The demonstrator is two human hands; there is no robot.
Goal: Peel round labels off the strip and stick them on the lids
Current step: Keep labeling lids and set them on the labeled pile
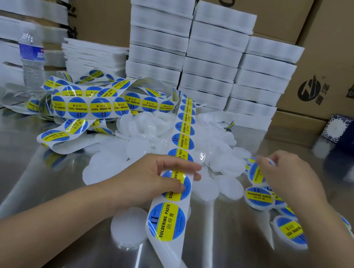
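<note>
The left hand (pixel 161 176) pinches the label strip (pixel 168 220) taut, so the right hand (pixel 290 173), gripping a labelled lid (pixel 256 174), should set it down right, then peel cleanly.

Bare forearms; left hand (pixel 154 176), right hand (pixel 290 173) seemingly short-nailed.

Before you on the surface (pixel 30 182) lies the heap of lids (pixel 224 162), the label strip (pixel 183 134) running across it toward you. To its right sit labelled lids (pixel 258 197), far left the bottle (pixel 31 58), behind it stacked packs (pixel 211 71).
</note>
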